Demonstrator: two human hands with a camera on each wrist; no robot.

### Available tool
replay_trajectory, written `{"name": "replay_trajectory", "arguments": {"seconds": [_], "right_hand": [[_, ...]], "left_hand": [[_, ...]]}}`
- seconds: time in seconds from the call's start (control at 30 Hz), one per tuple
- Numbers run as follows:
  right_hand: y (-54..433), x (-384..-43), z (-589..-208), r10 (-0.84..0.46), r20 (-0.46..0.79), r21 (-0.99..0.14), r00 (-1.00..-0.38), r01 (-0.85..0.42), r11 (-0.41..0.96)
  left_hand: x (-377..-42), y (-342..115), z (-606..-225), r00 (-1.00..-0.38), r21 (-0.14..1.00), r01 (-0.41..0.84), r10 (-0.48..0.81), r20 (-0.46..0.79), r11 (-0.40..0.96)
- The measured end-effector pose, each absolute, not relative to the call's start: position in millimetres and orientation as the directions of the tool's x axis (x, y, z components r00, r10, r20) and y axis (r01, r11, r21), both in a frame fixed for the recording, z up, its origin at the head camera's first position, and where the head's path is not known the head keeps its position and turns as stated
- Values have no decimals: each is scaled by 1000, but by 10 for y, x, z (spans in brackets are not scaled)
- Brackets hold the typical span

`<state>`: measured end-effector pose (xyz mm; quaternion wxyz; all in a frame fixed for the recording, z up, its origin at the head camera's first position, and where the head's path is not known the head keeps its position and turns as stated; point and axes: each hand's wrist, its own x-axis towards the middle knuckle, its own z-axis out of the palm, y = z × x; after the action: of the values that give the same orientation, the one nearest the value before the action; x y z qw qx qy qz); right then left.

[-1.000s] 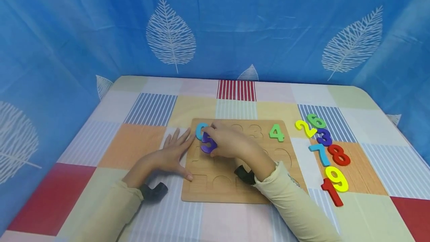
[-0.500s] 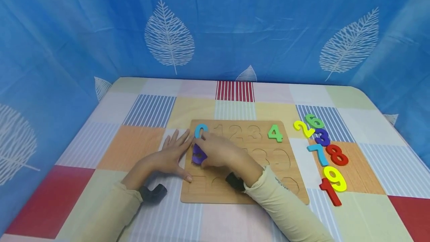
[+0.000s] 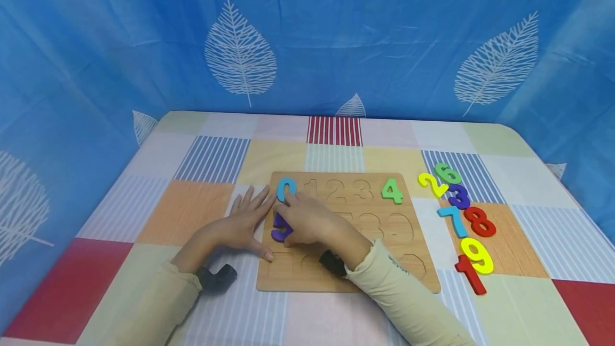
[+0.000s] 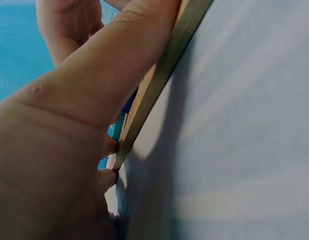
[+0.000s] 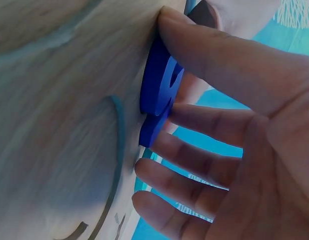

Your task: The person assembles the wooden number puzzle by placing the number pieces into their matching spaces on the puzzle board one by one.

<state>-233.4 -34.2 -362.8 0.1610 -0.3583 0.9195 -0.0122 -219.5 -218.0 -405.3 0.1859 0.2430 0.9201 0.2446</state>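
Observation:
My right hand (image 3: 309,220) pinches a purple number 5 (image 3: 280,231) between thumb and fingers, low over the left column of a wooden number puzzle board (image 3: 288,283). In the right wrist view the thumb is at one end of the purple 5 (image 5: 162,85) and fingertips are at its far side. Part of the piece is hidden by the hand in the head view. My left hand (image 3: 242,226) rests at the board's left edge, fingers spread and thumb on the board. A light blue 0 (image 3: 286,183) and a green 4 (image 3: 392,191) sit in the top row.
Loose numbers lie right of the board: green 6 (image 3: 448,173), yellow 2 (image 3: 433,184), purple 3 (image 3: 459,197), light blue 7 (image 3: 454,220), red 8 (image 3: 480,222), yellow 9 (image 3: 477,255) and red 1 (image 3: 470,275). A blue leaf-print curtain (image 3: 307,41) hangs behind the table.
My right hand has moved left and toward me with the purple 5, from near the 0 to the recess below it. The left hand stays at the board's edge.

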Motion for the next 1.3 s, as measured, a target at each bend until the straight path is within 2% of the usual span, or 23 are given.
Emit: {"name": "replay_trajectory", "arguments": {"seconds": [0.2,0.5,0.8,1.0,1.3], "right_hand": [[-308,-2348,-3645,-666,-279,-169,-692,-647,743],[-288,-2367,-3669,-717,-239,-220,-654,-683,697],[-24,-2425,-3686,-724,-194,-332,-662,-650,683],[400,-2486,-3662,-672,-182,-346,-718,-593,727],[1101,-2672,-3592,-590,-95,-373,-801,-521,767]], "left_hand": [[-2205,-2175,-4057,-810,533,366,543,-221,763],[-2153,-2242,-4105,-827,531,350,521,-211,772],[-2143,-2213,-4130,-840,532,358,514,-176,767],[-2162,-2159,-4133,-843,533,367,515,-155,762],[-2184,-2155,-4133,-839,531,383,525,-142,756]]}}
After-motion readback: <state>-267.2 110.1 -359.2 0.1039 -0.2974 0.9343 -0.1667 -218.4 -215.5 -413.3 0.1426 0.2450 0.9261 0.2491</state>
